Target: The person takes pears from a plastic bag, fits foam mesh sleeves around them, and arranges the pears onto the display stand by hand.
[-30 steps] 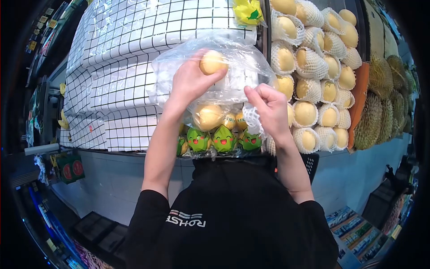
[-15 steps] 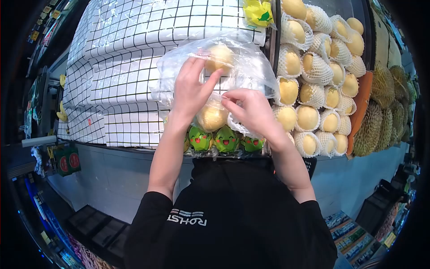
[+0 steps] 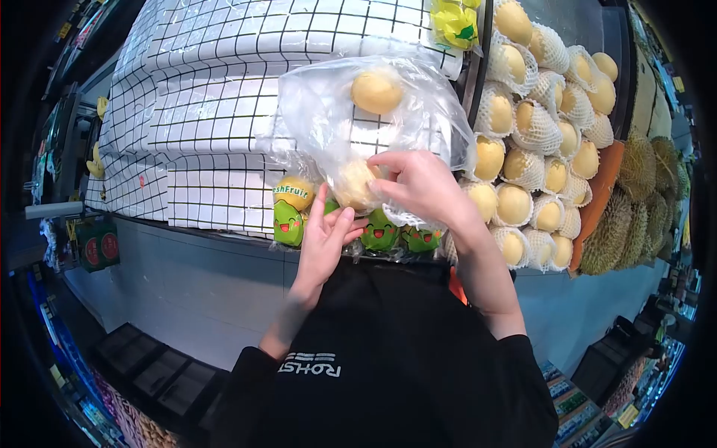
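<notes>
A clear plastic bag (image 3: pixel 317 93) lies spread over the checkered cloth, with one yellow melon (image 3: pixel 376 92) in its upper part. Near the bag's lower edge is a second yellow melon (image 3: pixel 355 185), with plastic film around it. My left hand (image 3: pixel 326 237) is below and left of this melon, palm up with fingers apart. From the right, my right hand (image 3: pixel 418 183) touches the same melon's right side, thumb and forefinger curved over it. White foam netting (image 3: pixel 407 217) shows under my right hand; whether its lower fingers hold the netting is hidden.
Green bags with smiling faces (image 3: pixel 287 222) line the front edge. Netted melons (image 3: pixel 538 127) fill the tray on the right, with durians (image 3: pixel 606 235) beyond an orange divider (image 3: pixel 600 196). A yellow wrapped item (image 3: pixel 454 24) sits at the top. White checkered cloth (image 3: pixel 216 112) covers the left.
My left hand has left the upper melon and moved down beside the lower one. My right hand has moved left onto the lower melon. The view has shifted slightly.
</notes>
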{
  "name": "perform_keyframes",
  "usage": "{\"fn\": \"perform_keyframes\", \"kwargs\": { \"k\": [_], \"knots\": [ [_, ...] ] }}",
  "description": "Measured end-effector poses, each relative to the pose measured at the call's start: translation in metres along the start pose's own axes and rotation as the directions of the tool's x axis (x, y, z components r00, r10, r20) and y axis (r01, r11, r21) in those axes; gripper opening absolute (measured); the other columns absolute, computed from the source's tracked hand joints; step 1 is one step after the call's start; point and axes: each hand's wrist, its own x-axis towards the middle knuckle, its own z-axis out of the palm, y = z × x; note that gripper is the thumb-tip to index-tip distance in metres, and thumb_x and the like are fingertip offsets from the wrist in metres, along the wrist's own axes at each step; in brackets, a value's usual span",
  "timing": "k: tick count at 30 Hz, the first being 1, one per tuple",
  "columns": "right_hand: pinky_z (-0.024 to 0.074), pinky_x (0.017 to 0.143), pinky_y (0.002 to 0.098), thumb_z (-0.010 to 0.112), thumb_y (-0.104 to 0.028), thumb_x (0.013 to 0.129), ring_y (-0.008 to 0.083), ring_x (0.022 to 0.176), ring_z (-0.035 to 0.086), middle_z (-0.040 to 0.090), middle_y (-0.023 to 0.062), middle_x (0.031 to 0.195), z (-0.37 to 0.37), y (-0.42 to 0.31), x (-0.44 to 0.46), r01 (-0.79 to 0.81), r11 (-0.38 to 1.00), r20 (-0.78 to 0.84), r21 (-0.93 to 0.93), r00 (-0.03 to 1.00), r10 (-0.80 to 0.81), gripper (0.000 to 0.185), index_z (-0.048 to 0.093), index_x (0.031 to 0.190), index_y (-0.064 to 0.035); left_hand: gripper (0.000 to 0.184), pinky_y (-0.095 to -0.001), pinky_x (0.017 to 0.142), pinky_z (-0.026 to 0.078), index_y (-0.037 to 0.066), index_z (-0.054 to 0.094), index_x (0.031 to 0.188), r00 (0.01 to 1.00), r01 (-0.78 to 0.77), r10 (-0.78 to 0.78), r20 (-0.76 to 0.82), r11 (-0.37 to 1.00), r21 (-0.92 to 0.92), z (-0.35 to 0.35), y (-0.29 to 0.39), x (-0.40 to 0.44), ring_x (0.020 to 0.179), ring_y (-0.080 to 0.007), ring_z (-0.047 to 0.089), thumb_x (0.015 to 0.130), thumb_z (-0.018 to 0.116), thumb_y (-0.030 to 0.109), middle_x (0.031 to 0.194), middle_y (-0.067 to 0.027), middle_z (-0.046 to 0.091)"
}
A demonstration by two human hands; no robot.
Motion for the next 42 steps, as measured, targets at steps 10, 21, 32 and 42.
{"fn": "perform_keyframes", "kwargs": {
  "k": [10,21,32,42],
  "knots": [
    [0.0547,0.081,0.0412,0.079,-0.027,0.067,0.0331,0.102,0.064,0.062,0.0131,0.118,0.029,0.002,-0.002,0.226,0.930,0.031,-0.291,0.973,-0.227,0.060,0.061,0.122,-0.0104,0.060,-0.0309,0.100,0.047,-0.003,0.020,0.152,1.000,-0.008,0.008,-0.007,0.996,-0.084,0.004,-0.006,-0.004,0.116,-0.0172,0.057,0.103,0.049,0.015,0.129,-0.0123,0.055],
    [0.0550,0.082,0.0363,0.076,-0.029,0.076,0.0293,0.099,0.065,0.064,0.0128,0.112,0.012,-0.006,-0.021,0.094,0.974,-0.145,-0.205,0.981,-0.125,0.059,0.057,0.128,-0.0079,0.056,-0.0299,0.102,0.044,-0.013,0.025,0.147,0.947,-0.321,0.321,-0.002,0.947,0.002,0.004,0.000,-0.008,0.124,-0.0176,0.052,0.099,0.050,0.002,0.141,-0.0179,0.049],
    [0.0403,0.044,0.0237,0.056,-0.052,0.094,0.0113,0.052,0.049,0.063,0.0210,0.105,0.005,0.037,-0.061,0.190,-0.221,-0.169,0.957,0.980,0.108,0.071,0.045,0.132,0.0067,0.046,-0.0277,0.082,0.054,-0.009,0.037,0.141,0.898,-0.387,0.405,-0.171,0.913,0.132,-0.015,0.034,0.019,0.092,-0.0151,0.066,0.100,0.051,0.007,0.106,-0.0144,0.067],
    [0.0374,0.039,0.0243,0.048,-0.062,0.095,0.0131,0.048,0.048,0.056,0.0082,0.064,0.032,0.028,-0.059,0.197,-0.368,-0.065,0.909,0.938,0.339,0.065,0.054,0.116,-0.0002,0.053,-0.0365,0.071,0.052,-0.006,0.059,0.116,0.469,-0.883,0.698,0.541,0.354,0.308,0.030,0.043,-0.030,0.081,-0.0272,0.065,0.078,0.082,0.025,0.092,-0.0137,0.066]
  ]
}}
